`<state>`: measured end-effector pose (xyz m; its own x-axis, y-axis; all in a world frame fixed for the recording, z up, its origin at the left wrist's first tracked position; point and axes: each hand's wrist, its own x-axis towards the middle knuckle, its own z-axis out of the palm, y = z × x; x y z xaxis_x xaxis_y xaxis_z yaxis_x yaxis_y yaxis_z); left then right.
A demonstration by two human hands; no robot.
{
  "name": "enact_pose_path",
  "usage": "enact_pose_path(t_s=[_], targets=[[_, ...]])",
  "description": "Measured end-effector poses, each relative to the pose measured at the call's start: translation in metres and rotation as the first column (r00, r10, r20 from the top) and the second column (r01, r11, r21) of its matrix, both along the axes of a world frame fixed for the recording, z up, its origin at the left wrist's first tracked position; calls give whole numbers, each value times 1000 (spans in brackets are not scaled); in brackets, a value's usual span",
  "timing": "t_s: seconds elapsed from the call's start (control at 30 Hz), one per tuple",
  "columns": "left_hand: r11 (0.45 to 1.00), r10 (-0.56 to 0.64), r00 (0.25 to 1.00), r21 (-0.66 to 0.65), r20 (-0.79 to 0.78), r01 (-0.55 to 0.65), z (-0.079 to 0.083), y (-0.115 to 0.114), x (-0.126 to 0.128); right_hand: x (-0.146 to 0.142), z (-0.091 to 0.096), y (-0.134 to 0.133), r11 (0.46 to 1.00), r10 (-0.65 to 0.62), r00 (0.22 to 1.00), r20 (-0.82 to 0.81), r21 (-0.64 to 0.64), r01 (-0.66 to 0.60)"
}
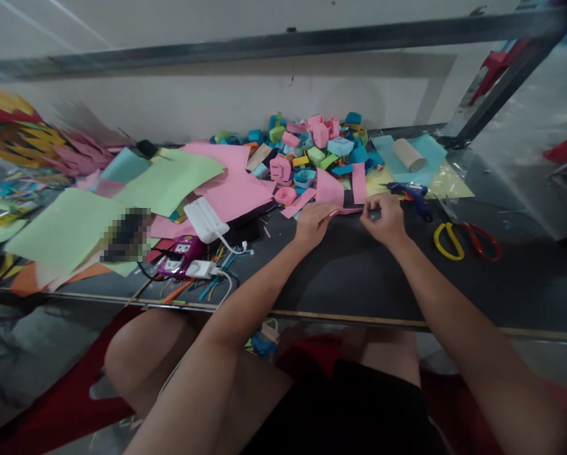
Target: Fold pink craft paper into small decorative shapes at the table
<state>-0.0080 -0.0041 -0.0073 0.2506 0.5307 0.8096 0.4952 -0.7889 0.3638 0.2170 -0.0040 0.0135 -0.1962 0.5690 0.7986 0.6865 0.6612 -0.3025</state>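
Note:
My left hand (313,225) pinches one end of a folded pink paper strip (346,211) just above the dark table. The strip's other end reaches the fingertips of my right hand (384,218), whose fingers are closed in a pinch. Right behind the hands lie a curved pink paper piece (329,188) and a smaller pink paper piece (359,183). Close to the right hand rests a blue glue gun (416,197). Scissors (473,240) with one yellow and one red handle lie further right.
A heap of small folded paper shapes (311,148) is piled against the wall. Green sheets (69,230) and pink sheets (236,189) cover the left side. A purple power strip (181,253) and a white charger with cables (205,219) lie left. A cardboard tube (408,155) rests at back right.

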Motion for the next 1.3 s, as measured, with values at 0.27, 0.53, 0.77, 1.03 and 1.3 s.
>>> enact_pose_path(t_s=[0.27,0.53,0.77,1.03,1.3], targets=[[997,60,997,-51,-53,-63,-12,0,0,-7,4,-8,997,78,994,82,-31,-76],[981,54,998,-185,-43,-61,-4,-5,2,-11,3,-8,987,123,989,85,-116,-113],[914,117,992,-386,-47,-126,-6,2,-1,-11,3,-9,857,118,981,-151,-484,-177],[968,79,991,-231,-106,-102,-15,15,-9,-11,-1,0,764,21,915,-402,-584,-274],[965,80,982,-233,-171,-120,-14,15,-8,-13,-3,1,725,-17,832,-554,-580,-371]])
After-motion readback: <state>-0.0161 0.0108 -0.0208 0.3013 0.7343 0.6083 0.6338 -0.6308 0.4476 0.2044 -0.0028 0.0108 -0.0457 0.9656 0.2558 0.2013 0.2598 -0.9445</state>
